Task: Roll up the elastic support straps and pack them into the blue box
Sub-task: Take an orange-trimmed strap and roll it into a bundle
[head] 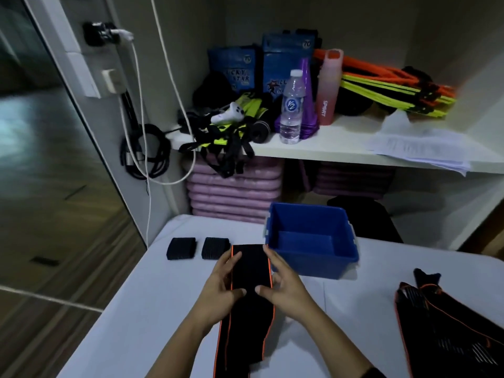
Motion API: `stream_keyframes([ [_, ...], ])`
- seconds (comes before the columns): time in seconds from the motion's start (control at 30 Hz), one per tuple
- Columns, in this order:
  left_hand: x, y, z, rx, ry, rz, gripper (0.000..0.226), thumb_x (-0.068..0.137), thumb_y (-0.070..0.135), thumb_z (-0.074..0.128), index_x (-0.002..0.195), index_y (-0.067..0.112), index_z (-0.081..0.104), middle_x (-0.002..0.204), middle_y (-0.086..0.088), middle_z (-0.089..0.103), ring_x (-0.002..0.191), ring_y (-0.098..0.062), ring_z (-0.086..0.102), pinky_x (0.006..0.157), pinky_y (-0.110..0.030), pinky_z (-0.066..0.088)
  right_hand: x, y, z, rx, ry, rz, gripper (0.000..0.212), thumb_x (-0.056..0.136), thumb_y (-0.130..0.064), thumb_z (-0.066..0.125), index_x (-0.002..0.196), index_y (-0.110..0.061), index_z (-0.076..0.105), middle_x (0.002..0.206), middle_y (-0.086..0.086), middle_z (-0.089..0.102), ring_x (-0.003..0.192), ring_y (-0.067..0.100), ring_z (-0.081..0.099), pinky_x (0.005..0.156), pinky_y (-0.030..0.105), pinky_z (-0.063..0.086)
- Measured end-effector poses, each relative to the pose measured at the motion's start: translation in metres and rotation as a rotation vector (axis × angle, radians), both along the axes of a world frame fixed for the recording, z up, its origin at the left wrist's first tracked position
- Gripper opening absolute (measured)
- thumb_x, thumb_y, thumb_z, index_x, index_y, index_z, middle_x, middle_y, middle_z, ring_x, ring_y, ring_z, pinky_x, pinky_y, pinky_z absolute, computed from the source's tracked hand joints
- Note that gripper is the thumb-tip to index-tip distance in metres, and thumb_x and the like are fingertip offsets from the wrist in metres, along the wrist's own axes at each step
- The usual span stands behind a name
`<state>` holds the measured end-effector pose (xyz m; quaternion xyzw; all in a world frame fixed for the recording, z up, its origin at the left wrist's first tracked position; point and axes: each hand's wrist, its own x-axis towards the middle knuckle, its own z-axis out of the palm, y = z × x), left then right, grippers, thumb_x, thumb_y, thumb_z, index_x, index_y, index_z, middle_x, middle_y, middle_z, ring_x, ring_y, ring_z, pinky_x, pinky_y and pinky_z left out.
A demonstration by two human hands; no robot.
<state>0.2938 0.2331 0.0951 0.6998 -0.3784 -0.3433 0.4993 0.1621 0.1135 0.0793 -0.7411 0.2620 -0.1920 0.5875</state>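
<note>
As my left grip (222, 279) and right grip (285, 282) pinch its edges, the strap (249, 271) lies between them, blue box (313, 264) just beyond.

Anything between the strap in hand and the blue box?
Nothing visible. The left hand and right hand hold the strap, its far end beside the near-left corner of the blue box. The box is open-topped. Two rolled straps sit to the left, off that path.

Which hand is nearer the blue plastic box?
Right. The right hand is beside the blue plastic box, on the black orange-edged strap; the left hand is across the strap, farther away.
</note>
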Motion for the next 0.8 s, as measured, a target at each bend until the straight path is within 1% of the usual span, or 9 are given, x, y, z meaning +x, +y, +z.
stream_keyframes([
  [0.17,0.031,-0.013,-0.028,0.105,0.064,-0.026,0.079,0.07,-0.003,0.054,0.142,0.019,0.033,0.149,0.014,0.02,0.127,-0.022,0.044,0.097,-0.031,0.048,0.035,-0.001,-0.028,0.019,0.156,0.026,0.087,0.08,0.0,0.066,0.147,-0.029,0.019,0.153,-0.011,0.017,0.142,0.009,0.022,0.116,0.035,0.028],
  [0.3,0.053,-0.026,-0.044,0.081,0.049,-0.024,0.074,0.071,-0.008,0.052,0.138,0.02,0.038,0.145,0.017,0.024,0.126,-0.017,0.047,0.098,-0.03,0.048,0.054,-0.011,-0.048,0.031,0.199,-0.007,0.089,0.081,-0.004,0.065,0.146,-0.04,0.017,0.149,-0.024,0.013,0.141,0.005,0.018,0.116,0.036,0.028],
  [0.37,0.061,-0.029,-0.057,0.051,0.008,-0.021,0.075,0.074,-0.017,0.047,0.138,0.02,0.039,0.145,0.019,0.021,0.127,0.0,0.042,0.101,-0.027,0.045,0.062,-0.017,-0.058,0.02,0.218,-0.02,0.091,0.081,-0.009,0.065,0.143,-0.052,0.015,0.153,-0.026,0.01,0.141,0.003,0.021,0.115,0.038,0.031],
  [0.43,0.069,-0.03,-0.076,0.067,-0.037,-0.039,0.079,0.073,-0.017,0.047,0.138,0.026,0.035,0.149,0.017,0.015,0.128,0.012,0.034,0.105,-0.029,0.041,0.069,-0.021,-0.074,-0.003,0.24,0.006,0.094,0.082,-0.005,0.062,0.141,-0.057,0.01,0.155,-0.025,0.007,0.133,-0.001,0.032,0.111,0.03,0.035],
  [0.5,0.075,-0.029,-0.096,0.151,-0.05,-0.077,0.08,0.074,-0.011,0.048,0.14,0.03,0.028,0.151,0.009,0.007,0.139,-0.004,0.023,0.109,-0.033,0.036,0.074,-0.021,-0.092,-0.022,0.303,0.039,0.095,0.083,-0.004,0.061,0.136,-0.058,0.004,0.155,-0.023,0.0,0.133,0.002,0.033,0.109,0.025,0.035],
  [0.6,0.081,-0.025,-0.12,0.353,-0.039,-0.151,0.075,0.082,-0.001,0.054,0.145,0.018,0.019,0.15,-0.004,0.011,0.135,-0.013,0.027,0.108,-0.025,0.033,0.075,-0.019,-0.117,-0.004,0.381,0.033,0.094,0.082,-0.017,0.064,0.124,-0.069,-0.001,0.152,-0.023,-0.002,0.131,0.02,0.041,0.108,0.044,0.04],
  [0.67,0.082,-0.023,-0.129,0.355,-0.01,-0.109,0.07,0.082,0.005,0.06,0.143,0.016,0.027,0.144,-0.005,0.027,0.13,-0.014,0.036,0.109,-0.028,0.033,0.075,-0.017,-0.123,0.024,0.394,-0.022,0.086,0.083,-0.02,0.066,0.134,-0.056,0.006,0.153,-0.016,0.004,0.129,0.025,0.044,0.106,0.041,0.042],
  [0.73,0.082,-0.02,-0.133,0.308,0.082,-0.039,0.064,0.081,-0.002,0.061,0.137,0.015,0.037,0.139,-0.004,0.041,0.127,-0.013,0.042,0.109,-0.029,0.035,0.071,-0.016,-0.128,0.027,0.397,-0.081,0.083,0.083,-0.02,0.068,0.145,-0.039,0.016,0.157,-0.009,0.006,0.117,0.017,0.052,0.098,0.032,0.048],
  [0.8,0.08,-0.015,-0.133,0.26,0.16,-0.016,0.06,0.08,-0.009,0.061,0.132,0.016,0.043,0.134,-0.001,0.05,0.125,-0.011,0.046,0.102,-0.02,0.038,0.066,-0.013,-0.129,0.045,0.397,-0.118,0.085,0.082,-0.019,0.07,0.148,-0.031,0.019,0.158,-0.007,0.006,0.109,0.012,0.051,0.088,0.023,0.052],
])
